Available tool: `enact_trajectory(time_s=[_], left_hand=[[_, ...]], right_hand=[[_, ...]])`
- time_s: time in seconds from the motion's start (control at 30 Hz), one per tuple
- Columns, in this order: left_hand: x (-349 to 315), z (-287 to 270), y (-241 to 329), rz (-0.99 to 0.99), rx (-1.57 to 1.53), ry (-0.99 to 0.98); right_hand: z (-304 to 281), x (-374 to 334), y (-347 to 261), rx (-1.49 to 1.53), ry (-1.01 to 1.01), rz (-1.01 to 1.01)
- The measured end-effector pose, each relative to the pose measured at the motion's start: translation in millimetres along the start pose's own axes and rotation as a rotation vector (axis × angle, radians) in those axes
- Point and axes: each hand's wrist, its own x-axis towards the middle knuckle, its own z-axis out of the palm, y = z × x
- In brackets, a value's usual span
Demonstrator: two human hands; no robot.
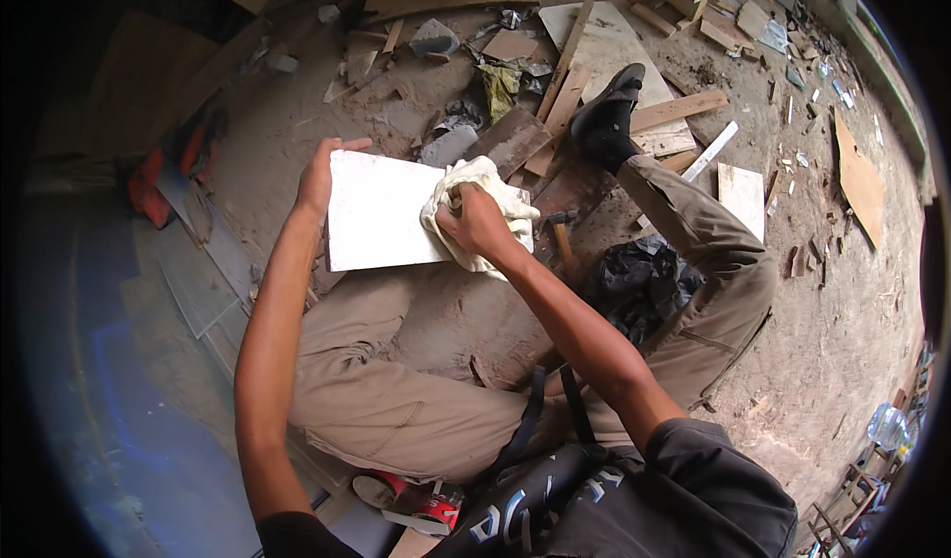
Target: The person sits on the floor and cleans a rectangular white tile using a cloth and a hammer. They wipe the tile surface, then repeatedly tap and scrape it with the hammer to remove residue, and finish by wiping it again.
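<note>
A flat white board (384,211) is held up over my bent legs, its face turned toward me. My left hand (317,180) grips its left edge near the upper corner, one finger stretched along the top. On the board's right part lies a crumpled off-white cloth (485,177). My right hand (474,219) is closed on this cloth and presses it against the face, covering part of the board's right end. The fingertips of my right hand are partly hidden in the folds.
A tool with a wooden handle (564,246) and a black plastic bag (644,279) lie between my legs. Wood planks (684,110) and scraps surround my shoe (606,112). Another white panel (741,200) lies right, a red-and-black bag (163,182) left, red cylindrical containers (436,504) near my lap.
</note>
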Motion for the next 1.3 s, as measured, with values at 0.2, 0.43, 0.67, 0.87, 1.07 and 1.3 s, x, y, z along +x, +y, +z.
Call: enact_trajectory(time_s=[0.2,0.43,0.67,0.87,1.07,1.3], left_hand=[[-2.8,10.3,8.7,0.028,-0.043,-0.078],[9.1,22.8,10.5,0.072,0.013,-0.150],[1.9,23.8,14.9,0.042,-0.033,-0.131],[3.6,26.5,9.4,0.075,-0.035,-0.098],[6.3,19.7,7.3,0.044,-0.080,-0.101],[14.7,3.9,0.9,0.058,-0.039,-0.146]], right_hand=[[-14.6,5.7,-11.3,0.094,-0.048,0.080],[-61.2,-9.0,62.3,0.075,0.403,0.148],[-34.0,-26.4,48.8,0.983,0.328,0.545],[-1.8,-26.0,1.6,0.461,0.216,0.414],[12.3,-24.2,-5.0,0.133,0.303,0.139],[-3.7,-10.5,-2.1,-0.015,0.144,-0.069]])
